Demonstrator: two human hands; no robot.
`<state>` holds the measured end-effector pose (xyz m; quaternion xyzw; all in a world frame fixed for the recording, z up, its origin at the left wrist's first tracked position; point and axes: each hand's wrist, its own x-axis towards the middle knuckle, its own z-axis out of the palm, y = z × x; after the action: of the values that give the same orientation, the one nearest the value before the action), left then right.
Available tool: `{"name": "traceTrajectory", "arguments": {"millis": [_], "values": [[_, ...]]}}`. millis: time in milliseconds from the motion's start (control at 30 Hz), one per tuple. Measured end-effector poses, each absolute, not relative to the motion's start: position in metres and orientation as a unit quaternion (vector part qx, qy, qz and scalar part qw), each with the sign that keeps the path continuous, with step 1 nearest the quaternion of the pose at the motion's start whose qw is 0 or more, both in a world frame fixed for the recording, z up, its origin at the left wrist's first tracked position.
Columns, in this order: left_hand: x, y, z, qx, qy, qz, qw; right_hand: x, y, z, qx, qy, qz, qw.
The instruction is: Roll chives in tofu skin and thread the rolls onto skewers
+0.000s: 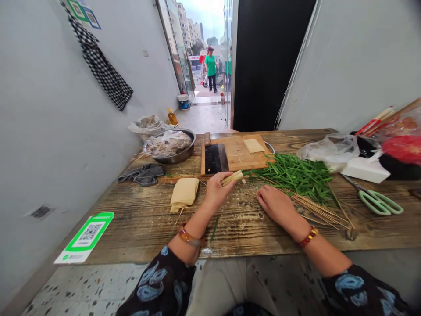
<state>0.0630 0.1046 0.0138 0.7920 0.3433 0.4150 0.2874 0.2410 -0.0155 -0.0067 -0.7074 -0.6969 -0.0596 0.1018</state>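
Observation:
My left hand (pixel 218 192) is closed around a pale yellow roll of tofu sheet (pixel 233 177), held just in front of the cutting board. My right hand (pixel 276 204) rests low over the table with its fingers curled together. The tip of a thin bamboo skewer (pixel 250 194) sticks out from those fingers to the left. Beside that hand lie several loose bamboo skewers (pixel 317 210) and a heap of cut green chives (pixel 299 175). A stack of square tofu sheets (pixel 184 193) lies left of my left hand.
A cleaver (pixel 216 158) and one tofu sheet (pixel 254 145) lie on the cutting board (pixel 240 153). Left stand a metal bowl (pixel 179 156) with a bag in it and a grey cloth (pixel 142 174). Green-handled scissors (pixel 378 202) lie right. A person (pixel 210 68) stands outside the doorway.

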Motion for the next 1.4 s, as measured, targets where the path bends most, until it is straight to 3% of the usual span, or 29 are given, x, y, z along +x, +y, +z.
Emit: {"name": "traceTrajectory", "arguments": {"millis": [100, 267, 433, 633, 1400], "values": [[0.063, 0.105, 0.014, 0.789, 0.347, 0.421, 0.284, 0.246, -0.021, -0.003, -0.7, -0.7, -0.098, 0.103], [0.063, 0.103, 0.016, 0.789, 0.349, 0.42, 0.28, 0.254, -0.037, 0.011, -0.679, -0.677, -0.105, 0.264], [0.064, 0.101, 0.015, 0.782, 0.355, 0.421, 0.293, 0.228, -0.038, 0.021, -0.638, -0.671, -0.017, 0.377], [0.064, 0.102, 0.015, 0.771, 0.361, 0.419, 0.316, 0.208, -0.019, 0.006, -0.584, -0.673, 0.063, 0.45], [0.064, 0.1, 0.017, 0.759, 0.371, 0.411, 0.344, 0.211, -0.004, -0.01, -0.583, -0.646, 0.107, 0.48]]}}
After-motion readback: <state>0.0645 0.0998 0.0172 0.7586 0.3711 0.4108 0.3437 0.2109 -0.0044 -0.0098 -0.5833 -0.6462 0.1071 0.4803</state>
